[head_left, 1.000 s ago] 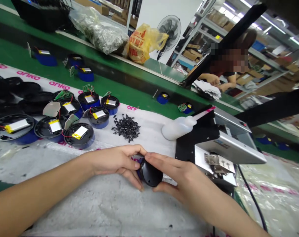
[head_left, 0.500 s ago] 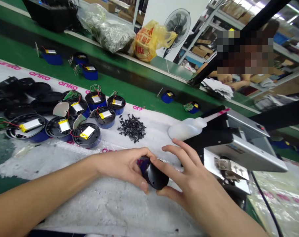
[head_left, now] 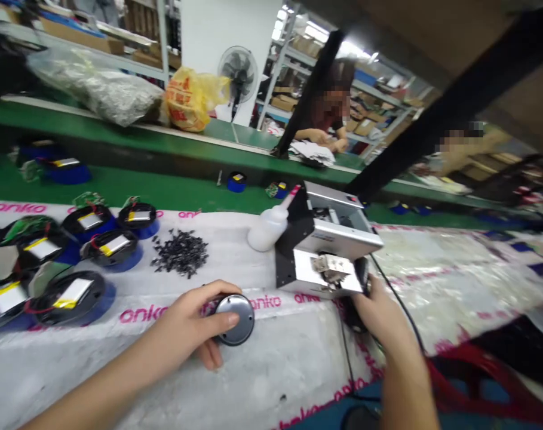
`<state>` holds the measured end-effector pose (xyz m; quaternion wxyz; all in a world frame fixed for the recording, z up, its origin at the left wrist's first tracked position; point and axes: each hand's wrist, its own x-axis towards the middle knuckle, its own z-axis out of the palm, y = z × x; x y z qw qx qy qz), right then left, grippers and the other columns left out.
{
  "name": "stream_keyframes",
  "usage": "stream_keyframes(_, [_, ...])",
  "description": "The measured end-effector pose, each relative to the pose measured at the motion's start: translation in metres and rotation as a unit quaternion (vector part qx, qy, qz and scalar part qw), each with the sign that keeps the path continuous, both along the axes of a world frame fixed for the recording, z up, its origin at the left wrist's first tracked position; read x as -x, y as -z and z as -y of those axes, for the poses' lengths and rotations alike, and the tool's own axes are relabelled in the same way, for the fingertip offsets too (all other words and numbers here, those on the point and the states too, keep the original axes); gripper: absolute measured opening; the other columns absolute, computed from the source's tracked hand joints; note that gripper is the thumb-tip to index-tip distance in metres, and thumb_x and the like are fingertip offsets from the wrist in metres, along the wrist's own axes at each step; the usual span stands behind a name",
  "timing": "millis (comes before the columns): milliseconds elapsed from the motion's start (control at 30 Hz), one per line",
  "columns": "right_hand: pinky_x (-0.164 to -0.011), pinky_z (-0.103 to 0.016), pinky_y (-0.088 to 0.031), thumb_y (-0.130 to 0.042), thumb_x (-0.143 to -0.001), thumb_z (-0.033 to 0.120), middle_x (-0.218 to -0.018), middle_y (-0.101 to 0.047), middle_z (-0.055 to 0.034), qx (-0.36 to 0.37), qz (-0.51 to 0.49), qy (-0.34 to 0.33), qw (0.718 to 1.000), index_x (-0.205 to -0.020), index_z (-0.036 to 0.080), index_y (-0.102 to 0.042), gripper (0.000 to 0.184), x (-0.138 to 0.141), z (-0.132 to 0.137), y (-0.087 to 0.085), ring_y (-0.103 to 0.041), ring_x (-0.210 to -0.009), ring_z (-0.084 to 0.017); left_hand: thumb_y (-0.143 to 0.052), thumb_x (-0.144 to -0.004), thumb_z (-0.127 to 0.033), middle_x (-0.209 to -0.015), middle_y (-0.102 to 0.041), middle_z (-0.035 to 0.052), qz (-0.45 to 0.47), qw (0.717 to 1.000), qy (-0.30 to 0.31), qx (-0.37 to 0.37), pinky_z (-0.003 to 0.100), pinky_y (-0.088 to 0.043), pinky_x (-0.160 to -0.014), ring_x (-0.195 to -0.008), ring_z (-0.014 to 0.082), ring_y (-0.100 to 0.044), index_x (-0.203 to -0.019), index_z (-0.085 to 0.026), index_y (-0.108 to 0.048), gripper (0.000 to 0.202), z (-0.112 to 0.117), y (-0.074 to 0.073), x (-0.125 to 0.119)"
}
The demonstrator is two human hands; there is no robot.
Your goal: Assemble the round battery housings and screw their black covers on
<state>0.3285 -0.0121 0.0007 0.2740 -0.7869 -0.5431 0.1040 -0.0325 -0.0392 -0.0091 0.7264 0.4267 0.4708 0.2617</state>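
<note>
My left hand (head_left: pixel 211 325) grips a round device housing (head_left: pixel 241 322), its thumb across the black lid, which has small holes near its rim. The lid is tilted up toward me. My right hand (head_left: pixel 376 307) is beside the right side of a silver and black screw feeder (head_left: pixel 343 239). Its fingers are largely hidden behind the feeder and blurred, close to a dark object (head_left: pixel 354 313) that I cannot make out. A pile of small black parts (head_left: pixel 180 252) lies beyond my left hand. A white squeeze bottle (head_left: pixel 267 228) with a pink tip stands against the feeder.
Several open blue housings (head_left: pixel 114 248) with batteries and circuit boards stand at left. A black cable (head_left: pixel 399 313) runs past my right wrist. Behind the bench are a yellow bag (head_left: pixel 188 101), a fan (head_left: pixel 238 74) and a person (head_left: pixel 327 119). A red frame (head_left: pixel 481 382) is at lower right.
My right hand has left the housing and moved right to the feeder's side. My left hand keeps the housing, its thumb now on the lid. The view has swung to the right.
</note>
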Motion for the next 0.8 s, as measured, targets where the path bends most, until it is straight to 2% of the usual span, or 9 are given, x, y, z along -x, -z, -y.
stream_keyframes(100, [-0.063,-0.044,-0.055,-0.064,-0.076,0.052,-0.074,-0.065,-0.0105,-0.031,-0.139,-0.015,0.990,-0.102,0.016,-0.063,0.044,-0.009,-0.007,0.006,-0.067,-0.070,-0.032,-0.076,-0.078,-0.044,-0.073,-0.074,0.0008,-0.022,1.000,-0.005,0.008,0.020,-0.055,-0.045,-0.049,0.0168,-0.071,-0.118,-0.022,-0.059,0.048,-0.001,0.000,0.000])
stream_keyframes(200, [-0.060,-0.037,-0.055,-0.041,-0.087,0.063,-0.081,-0.059,-0.0057,-0.127,-0.252,-0.053,0.958,-0.117,0.022,-0.053,0.052,0.007,0.011,-0.005,-0.064,-0.067,-0.024,-0.079,-0.074,-0.049,-0.074,-0.075,0.0016,-0.028,0.999,-0.019,0.016,0.021,-0.054,-0.044,-0.047,0.0180,-0.070,-0.117,-0.022,-0.059,0.055,-0.002,0.003,-0.006])
stream_keyframes(300, [-0.046,-0.031,-0.048,-0.020,-0.091,0.071,-0.076,-0.049,0.0008,-0.195,-0.365,-0.123,0.902,-0.132,0.031,-0.040,0.061,0.046,0.033,-0.026,-0.052,-0.051,-0.017,-0.078,-0.075,-0.050,-0.063,-0.072,0.0007,-0.018,1.000,-0.010,0.007,0.022,-0.054,-0.043,-0.047,0.0195,-0.070,-0.119,-0.020,-0.057,0.057,-0.001,0.008,-0.016])
stream_keyframes(333, [-0.038,-0.028,-0.041,-0.021,-0.090,0.075,-0.072,-0.046,0.0017,-0.206,-0.446,-0.170,0.855,-0.133,0.031,-0.041,0.065,0.061,0.037,-0.034,-0.046,-0.045,-0.016,-0.078,-0.076,-0.050,-0.059,-0.071,0.0002,-0.016,1.000,-0.004,0.004,0.022,-0.054,-0.044,-0.047,0.0200,-0.070,-0.120,-0.020,-0.056,0.057,-0.001,0.009,-0.020])
stream_keyframes(400, [-0.037,-0.026,-0.039,-0.040,-0.091,0.074,-0.069,-0.048,0.0033,-0.228,-0.481,-0.199,0.823,-0.131,0.032,-0.043,0.058,0.091,0.034,-0.050,-0.046,-0.042,-0.014,-0.078,-0.076,-0.051,-0.060,-0.072,0.0003,-0.019,1.000,0.003,0.003,0.023,-0.054,-0.044,-0.047,0.0203,-0.070,-0.121,-0.020,-0.057,0.057,-0.001,0.009,-0.024])
stream_keyframes(533, [-0.043,-0.025,-0.043,-0.060,-0.087,0.069,-0.067,-0.055,0.0051,-0.451,-0.407,-0.198,0.769,-0.123,0.029,-0.047,0.055,0.118,-0.005,-0.071,-0.051,-0.047,-0.014,-0.079,-0.076,-0.051,-0.070,-0.074,0.0009,-0.034,0.999,-0.006,-0.004,0.024,-0.054,-0.045,-0.047,0.0189,-0.069,-0.118,-0.023,-0.060,0.054,0.000,0.006,-0.025])
stream_keyframes(600, [-0.044,-0.024,-0.044,-0.059,-0.088,0.068,-0.068,-0.055,0.0061,-0.478,-0.373,-0.193,0.772,-0.122,0.028,-0.046,0.054,0.113,-0.024,-0.070,-0.052,-0.048,-0.013,-0.078,-0.076,-0.051,-0.065,-0.072,-0.0003,-0.037,0.999,-0.005,-0.010,0.024,-0.054,-0.045,-0.048,0.0186,-0.068,-0.118,-0.022,-0.060,0.054,0.000,0.004,-0.025])
stream_keyframes(667, [-0.042,-0.023,-0.043,-0.057,-0.090,0.067,-0.067,-0.054,0.0065,-0.451,-0.377,-0.190,0.787,-0.124,0.028,-0.046,0.053,0.106,-0.031,-0.066,-0.052,-0.046,-0.012,-0.078,-0.076,-0.052,-0.064,-0.071,-0.0005,-0.034,0.999,-0.002,-0.012,0.024,-0.054,-0.045,-0.048,0.0187,-0.068,-0.119,-0.021,-0.059,0.056,0.000,0.003,-0.025])
stream_keyframes(800, [-0.035,-0.024,-0.042,-0.062,-0.087,0.066,-0.065,-0.053,0.0055,-0.358,-0.431,-0.195,0.805,-0.123,0.026,-0.048,0.056,0.107,-0.007,-0.061,-0.051,-0.042,-0.013,-0.076,-0.079,-0.048,-0.062,-0.071,-0.0006,-0.020,1.000,0.008,-0.003,0.023,-0.055,-0.045,-0.048,0.0183,-0.069,-0.122,-0.021,-0.057,0.055,-0.001,0.006,-0.025])
